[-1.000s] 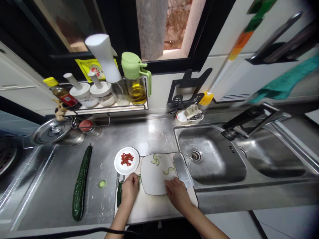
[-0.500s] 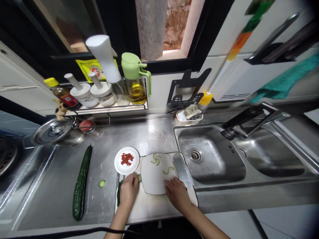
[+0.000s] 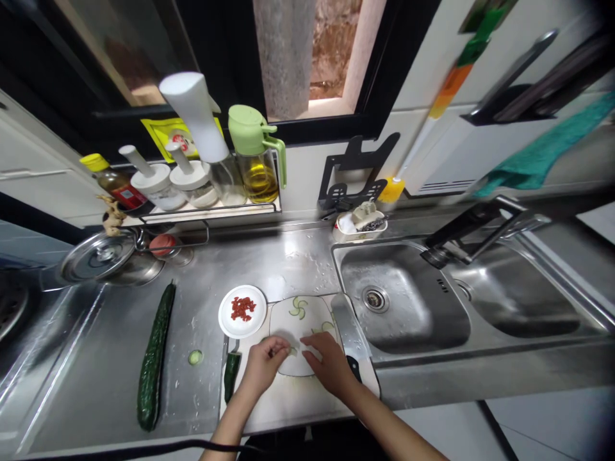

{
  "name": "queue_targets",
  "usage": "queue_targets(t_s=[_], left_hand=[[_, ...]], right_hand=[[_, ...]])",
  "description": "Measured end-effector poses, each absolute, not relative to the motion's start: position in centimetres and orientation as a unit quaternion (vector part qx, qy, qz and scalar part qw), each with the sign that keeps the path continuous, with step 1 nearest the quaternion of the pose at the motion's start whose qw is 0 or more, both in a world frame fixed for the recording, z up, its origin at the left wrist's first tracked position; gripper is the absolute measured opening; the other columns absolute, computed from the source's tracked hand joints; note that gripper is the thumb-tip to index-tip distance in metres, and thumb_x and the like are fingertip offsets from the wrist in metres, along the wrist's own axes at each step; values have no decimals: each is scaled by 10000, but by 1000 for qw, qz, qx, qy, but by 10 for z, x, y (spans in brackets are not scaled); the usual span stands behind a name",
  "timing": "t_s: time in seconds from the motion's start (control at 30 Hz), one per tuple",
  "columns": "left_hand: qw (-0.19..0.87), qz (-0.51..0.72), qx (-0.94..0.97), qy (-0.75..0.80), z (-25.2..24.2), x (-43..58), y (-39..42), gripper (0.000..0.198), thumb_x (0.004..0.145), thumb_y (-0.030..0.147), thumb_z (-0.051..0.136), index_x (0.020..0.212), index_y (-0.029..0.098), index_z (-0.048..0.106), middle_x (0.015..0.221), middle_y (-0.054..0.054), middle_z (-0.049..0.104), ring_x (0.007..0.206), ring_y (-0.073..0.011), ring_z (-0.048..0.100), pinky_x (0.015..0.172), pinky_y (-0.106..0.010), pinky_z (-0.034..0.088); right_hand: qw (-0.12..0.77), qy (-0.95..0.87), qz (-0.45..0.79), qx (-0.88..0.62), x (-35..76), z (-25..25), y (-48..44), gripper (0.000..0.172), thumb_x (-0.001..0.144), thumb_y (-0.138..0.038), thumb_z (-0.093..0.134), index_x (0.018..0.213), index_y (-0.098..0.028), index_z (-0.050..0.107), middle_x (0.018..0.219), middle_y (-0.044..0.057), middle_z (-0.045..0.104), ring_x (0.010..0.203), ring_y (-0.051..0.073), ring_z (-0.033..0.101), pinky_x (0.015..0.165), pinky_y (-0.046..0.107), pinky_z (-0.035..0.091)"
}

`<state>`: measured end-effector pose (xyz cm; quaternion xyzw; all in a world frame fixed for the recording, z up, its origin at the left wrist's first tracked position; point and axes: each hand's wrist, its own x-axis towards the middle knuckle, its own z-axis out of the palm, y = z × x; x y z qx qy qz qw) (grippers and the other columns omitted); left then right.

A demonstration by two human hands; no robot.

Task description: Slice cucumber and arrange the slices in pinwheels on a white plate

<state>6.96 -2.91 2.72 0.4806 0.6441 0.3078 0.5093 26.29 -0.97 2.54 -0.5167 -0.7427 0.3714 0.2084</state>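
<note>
Over the near part of a white plate, my left hand pinches a small cucumber slice. Close by on the right, my right hand has thumb and fingers apart, with nothing in it. Thin curved cucumber slices form a pinwheel at the plate's far side; more slices lie at its right edge, partly behind my right hand. The plate rests on a cutting board. A cleaver lies along the board's right side, and a cut cucumber piece along its left.
A small white dish of red bits sits at the board's far left corner. Left of the board are a whole cucumber and a cucumber end. A double sink is on the right. A condiment rack stands at the back.
My left hand has moved right from the board's left side to over the plate, bringing a cucumber slice. My right hand has lifted slightly and its fingers have spread.
</note>
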Motion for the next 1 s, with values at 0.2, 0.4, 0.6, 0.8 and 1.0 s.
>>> queue_targets(t_s=[0.2, 0.4, 0.6, 0.8, 1.0], left_hand=[[597, 338, 395, 611, 34, 97, -19, 344, 671, 495, 683, 723, 157, 649, 605, 9, 578, 587, -103, 489, 583, -219, 384], [737, 264, 168, 599, 26, 107, -17, 547, 660, 658, 622, 841, 142, 607, 685, -14, 613, 510, -61, 463, 468, -185, 227], [835, 205, 75, 504, 25, 113, -10, 460, 593, 449, 784, 888, 135, 620, 621, 19, 574, 471, -32, 426, 448, -170, 173], [800, 268, 86, 530, 20, 118, -1, 526, 446, 300, 871, 905, 125, 683, 618, 12, 594, 500, -37, 454, 469, -176, 219], [747, 287, 159, 578, 13, 126, 10, 443, 451, 369, 846, 782, 115, 698, 572, 12, 579, 502, -50, 445, 475, -190, 225]], right_hand=[[196, -683, 426, -560, 262, 38, -3, 93, 778, -181, 578, 771, -215, 664, 748, 11, 656, 782, 182, 589, 732, 299, 422], [237, -712, 401, -526, 274, 49, -7, 87, 793, -169, 584, 742, -208, 644, 727, 9, 639, 768, 174, 563, 729, 295, 403], [285, -750, 374, -466, 286, 55, -13, 126, 853, -237, 562, 757, -209, 637, 718, 24, 630, 768, 176, 539, 739, 306, 401], [257, -645, 443, -567, 294, 53, -15, 110, 796, -251, 554, 757, -210, 649, 749, 28, 652, 764, 182, 573, 706, 301, 410], [254, -512, 527, -629, 296, 44, -14, 106, 722, -270, 525, 797, -218, 578, 629, -29, 588, 612, 152, 551, 589, 257, 394]])
